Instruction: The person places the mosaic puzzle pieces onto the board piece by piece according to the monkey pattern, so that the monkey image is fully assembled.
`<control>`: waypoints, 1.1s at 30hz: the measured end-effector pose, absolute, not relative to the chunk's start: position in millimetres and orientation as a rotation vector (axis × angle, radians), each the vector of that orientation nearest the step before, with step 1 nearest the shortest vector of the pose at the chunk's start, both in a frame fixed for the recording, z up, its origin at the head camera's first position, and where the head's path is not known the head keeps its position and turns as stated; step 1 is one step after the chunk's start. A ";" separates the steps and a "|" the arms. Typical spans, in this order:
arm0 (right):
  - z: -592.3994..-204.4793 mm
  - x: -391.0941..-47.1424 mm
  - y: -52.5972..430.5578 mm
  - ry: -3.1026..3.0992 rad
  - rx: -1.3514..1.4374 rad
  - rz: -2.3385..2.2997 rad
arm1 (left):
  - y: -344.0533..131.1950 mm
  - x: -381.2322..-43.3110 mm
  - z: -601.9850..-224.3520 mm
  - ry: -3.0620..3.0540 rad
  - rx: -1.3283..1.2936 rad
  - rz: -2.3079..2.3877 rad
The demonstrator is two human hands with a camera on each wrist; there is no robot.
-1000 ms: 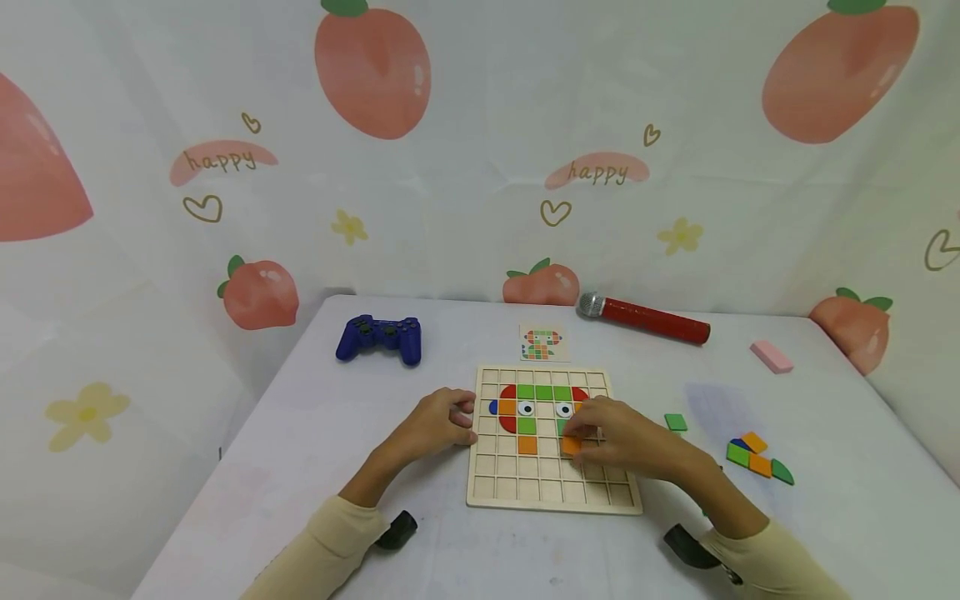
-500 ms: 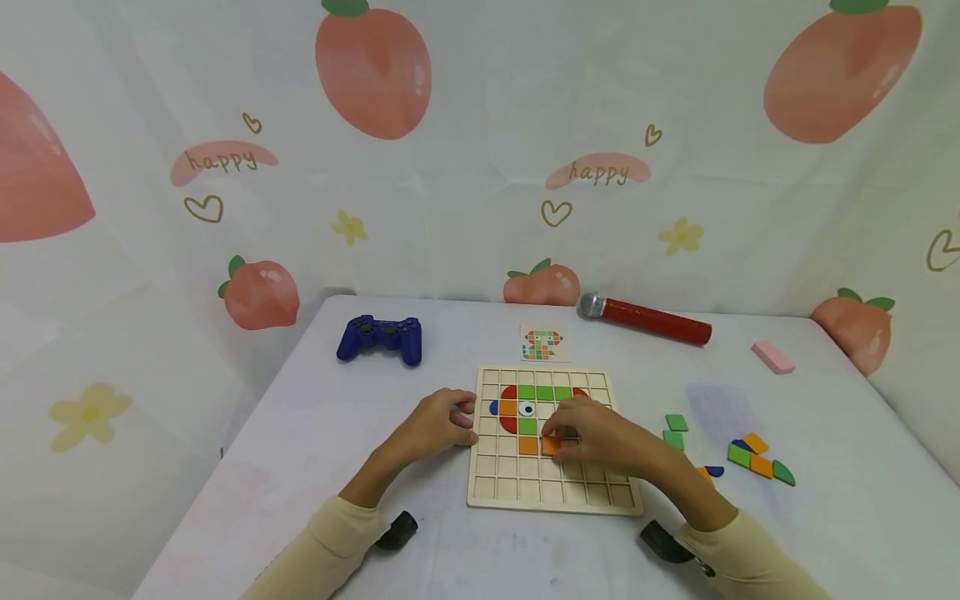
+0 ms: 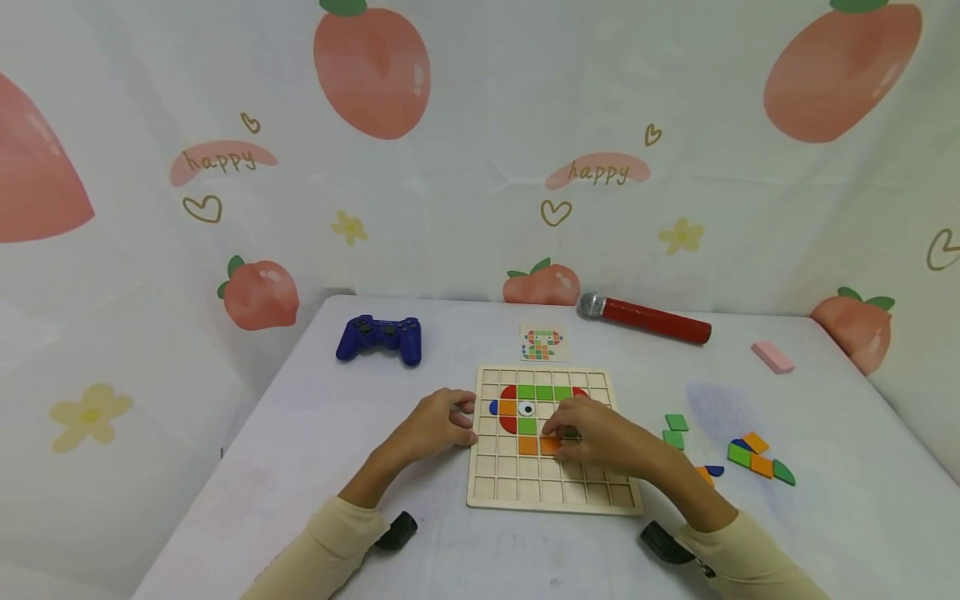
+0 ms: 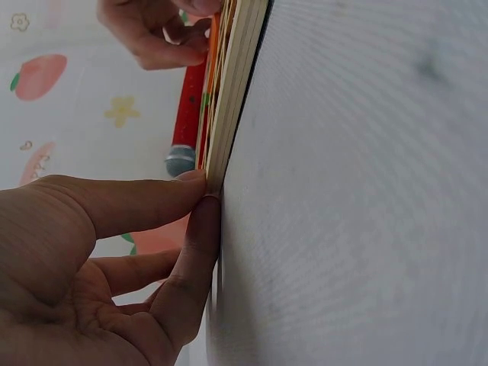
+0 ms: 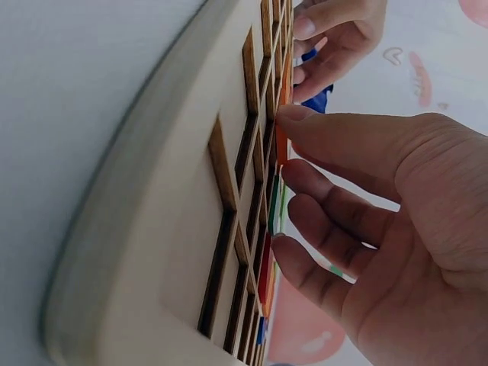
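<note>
A wooden grid board lies on the white table, partly filled with coloured tiles: red rounded corners, green and orange squares, a blue half-round and an eye tile. My left hand pinches the board's left edge between thumb and forefinger, as the left wrist view shows. Over the board, my right hand holds an orange square tile between thumb and fingers, just right of another orange square. In the right wrist view the thumb and fingertips are right at this orange tile. The right hand hides some tiles.
Behind the board lies a small pattern card. A blue game controller is at back left, a red microphone at back right, near a pink block. Loose green tiles and a mixed cluster lie to the right.
My right hand has moved left across the board with the orange tile, bringing it beside the other orange square, where it now sits lower. The left hand has stayed at the board's edge.
</note>
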State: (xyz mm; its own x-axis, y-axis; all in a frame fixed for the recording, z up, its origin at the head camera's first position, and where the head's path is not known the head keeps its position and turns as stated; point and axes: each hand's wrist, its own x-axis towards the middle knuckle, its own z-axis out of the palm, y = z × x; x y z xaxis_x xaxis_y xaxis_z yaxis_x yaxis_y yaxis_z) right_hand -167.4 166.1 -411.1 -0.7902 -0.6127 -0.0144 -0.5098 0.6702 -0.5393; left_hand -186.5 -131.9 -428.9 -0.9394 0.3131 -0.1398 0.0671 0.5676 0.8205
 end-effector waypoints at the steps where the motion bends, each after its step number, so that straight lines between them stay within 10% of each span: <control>1: -410.9 -167.4 165.6 2.690 -0.916 -0.778 | -132.0 -186.4 -428.7 2.534 0.314 1.308; 33: -402.6 -147.4 275.9 2.853 -0.557 -0.861 | -131.7 -186.8 -429.0 2.539 0.325 1.279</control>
State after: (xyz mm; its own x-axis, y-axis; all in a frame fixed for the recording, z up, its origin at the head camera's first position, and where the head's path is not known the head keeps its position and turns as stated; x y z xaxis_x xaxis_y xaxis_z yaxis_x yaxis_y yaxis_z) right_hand -147.4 275.9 -402.6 -0.9267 -0.3758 0.0005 -0.3133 0.7719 -0.5532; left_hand -186.8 -131.7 -429.0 -0.9358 0.3212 -0.1453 0.0745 0.5829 0.8091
